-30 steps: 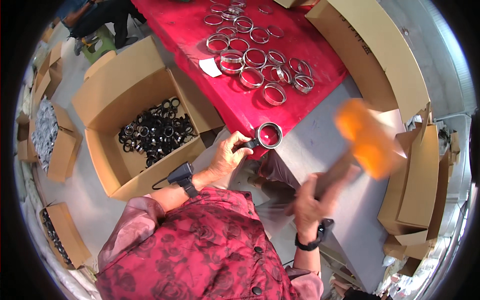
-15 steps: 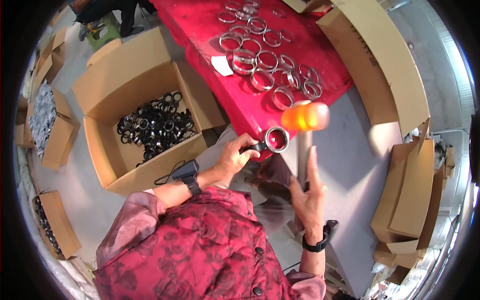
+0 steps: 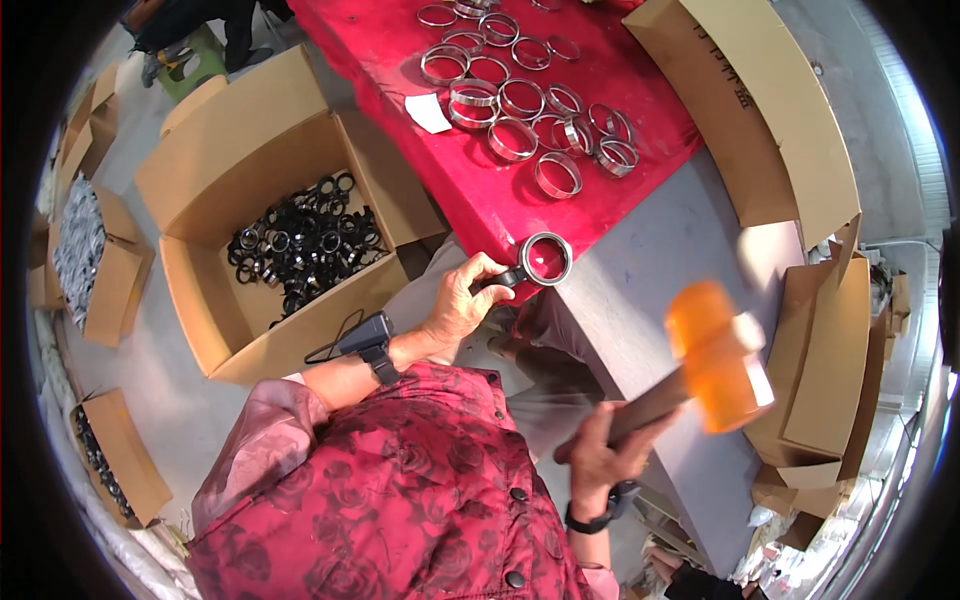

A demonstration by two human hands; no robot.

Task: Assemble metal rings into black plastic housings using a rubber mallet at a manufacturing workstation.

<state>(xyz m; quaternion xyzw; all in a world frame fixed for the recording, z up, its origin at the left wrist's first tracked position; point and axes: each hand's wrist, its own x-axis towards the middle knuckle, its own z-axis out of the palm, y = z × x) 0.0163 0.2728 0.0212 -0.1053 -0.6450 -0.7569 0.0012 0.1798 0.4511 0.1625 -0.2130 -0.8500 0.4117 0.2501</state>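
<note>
My left hand (image 3: 462,303) pinches the black handle of a ring-shaped part (image 3: 567,263). Its metal ring rests at the corner of the red-covered table (image 3: 465,185), with red cloth showing through it. Wrapped round the shaft of a mallet (image 3: 718,360), my right hand (image 3: 607,450) holds it to the right of the table corner. The mallet's orange head is blurred by motion and apart from the ring. Several loose metal rings (image 3: 512,139) lie farther back on the red cloth.
On the left, an open cardboard box (image 3: 205,310) contains many black ring parts (image 3: 310,240). A white paper piece (image 3: 428,113) lies on the cloth. Large cardboard boxes (image 3: 800,370) stand on the right. A person (image 3: 195,20) is at the far left, partly seen.
My right hand has swung the mallet down and to the right, away from the ring part. My left hand keeps its hold on the handle, nearly in place. The view has shifted slightly.
</note>
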